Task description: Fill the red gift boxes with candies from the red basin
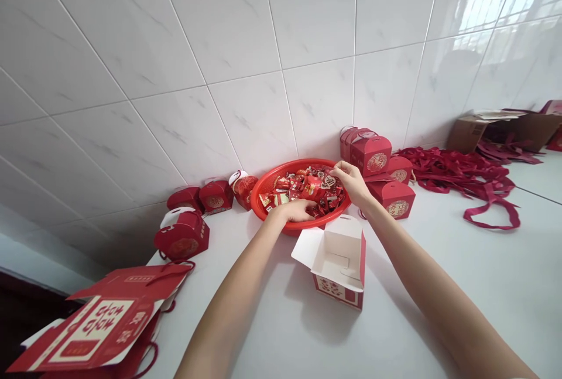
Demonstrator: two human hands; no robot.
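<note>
Both my hands are in a red plastic basket (259, 184) full of small wrapped candies (312, 187), mostly red. My left hand (295, 210) reaches over the near rim into the candies; its fingertips are partly hidden among them. At the right side of the basket my right hand (350, 181) has its thumb and fingers pinched together beside a heart-shaped packet; what lies between them is too small to make out. Just in front of the basket stands a red gift box (338, 289), its white lid flaps spread and its white inside showing, with no candy visible in it.
Closed red boxes (216, 196) stand left of the basket, and more boxes (376, 153) are stacked at its right. Flat red cartons (105, 320) lie at the front left. Dark red ribbons (456, 171) are heaped by a cardboard box (465, 133). Behind is a tiled wall (246, 115).
</note>
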